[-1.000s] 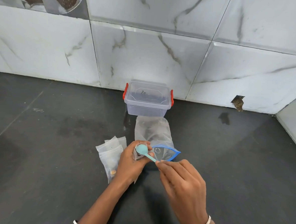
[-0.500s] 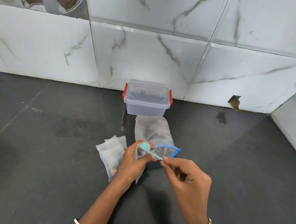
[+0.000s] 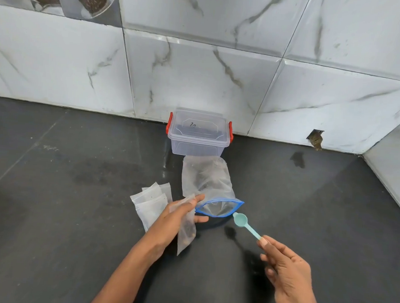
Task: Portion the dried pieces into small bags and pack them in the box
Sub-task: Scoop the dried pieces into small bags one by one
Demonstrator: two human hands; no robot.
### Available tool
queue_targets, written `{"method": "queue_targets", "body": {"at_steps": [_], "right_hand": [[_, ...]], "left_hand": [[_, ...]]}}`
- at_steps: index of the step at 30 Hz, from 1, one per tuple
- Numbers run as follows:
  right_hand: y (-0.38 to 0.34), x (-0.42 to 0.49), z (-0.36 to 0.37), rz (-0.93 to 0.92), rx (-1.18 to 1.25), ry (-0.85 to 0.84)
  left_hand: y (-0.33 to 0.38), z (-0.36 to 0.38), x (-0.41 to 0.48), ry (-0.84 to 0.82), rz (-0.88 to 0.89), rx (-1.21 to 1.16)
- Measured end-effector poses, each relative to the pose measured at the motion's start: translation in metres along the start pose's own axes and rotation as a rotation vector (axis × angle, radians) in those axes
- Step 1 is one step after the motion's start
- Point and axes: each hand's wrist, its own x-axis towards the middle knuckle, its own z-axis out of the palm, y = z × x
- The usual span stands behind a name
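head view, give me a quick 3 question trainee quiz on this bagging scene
1. True or false: the lid is on the clear box by the wall.
2. Which hand holds the teal scoop? A) left B) right C) neither
3. Fill in: the left hand holds a small ____ with a few dried pieces at its bottom.

Key: 1 true. 2 B: the right hand pinches the handle end, with the bowl near the mouth of the big blue-zip bag. 3 bag.

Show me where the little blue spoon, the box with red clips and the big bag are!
spoon [image 3: 240, 219]: head view, on its bowl.
box [image 3: 198, 130]: head view, on its lid.
big bag [image 3: 204, 177]: head view, on its clear middle.
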Motion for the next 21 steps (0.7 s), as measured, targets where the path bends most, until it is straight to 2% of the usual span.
{"method": "queue_targets", "body": {"at_steps": [3, 6, 10, 16, 19, 21], "right_hand": [[0.015, 0.005, -0.009, 0.045, -0.015, 0.046], [0.024, 0.007, -0.007, -0.019, -0.048, 0.075], [0.028, 0.008, 0.006, -0.224, -0.293, 0.074], [0.021, 0.015, 0.020, -0.248, -0.642, 0.038], [0.013, 0.006, 0.026, -0.398, -0.696, 0.039], [0.005, -0.007, 0.036, -0.524, -0.608, -0.055]], "left_hand": [[0.001, -0.004, -0.004, -0.020, -0.015, -0.085], [0.000, -0.006, -0.008, -0.049, -0.033, -0.205], [0.001, -0.003, -0.012, -0.132, -0.062, -0.314], [-0.003, 0.004, -0.019, -0.191, -0.072, -0.344], [-0.007, 0.006, -0.024, -0.199, -0.080, -0.329], [-0.008, 0.007, -0.025, -0.198, -0.100, -0.330]]}}
